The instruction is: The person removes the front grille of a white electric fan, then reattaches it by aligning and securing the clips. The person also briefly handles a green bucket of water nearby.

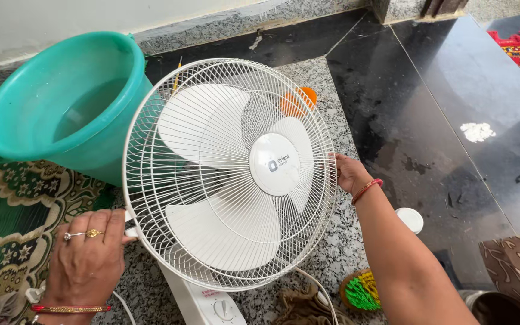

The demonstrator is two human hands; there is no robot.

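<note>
Both hands steady a white wire-caged table fan (pixel 230 171) lying tilted on the speckled granite floor (pixel 338 253).

The left hand (pixel 88 262) has its fingers (pixel 112 225) closed on the cage's lower left rim; the right hand (pixel 349 173) grips the right rim, its fingers hidden behind the wire, so I cannot tell how they sit. Just above the left fingers stands a teal plastic bucket (pixel 61 102) holding water. Below the right fingers, near the forearm, lies a green-bristled scrub brush (pixel 361 292).
</note>
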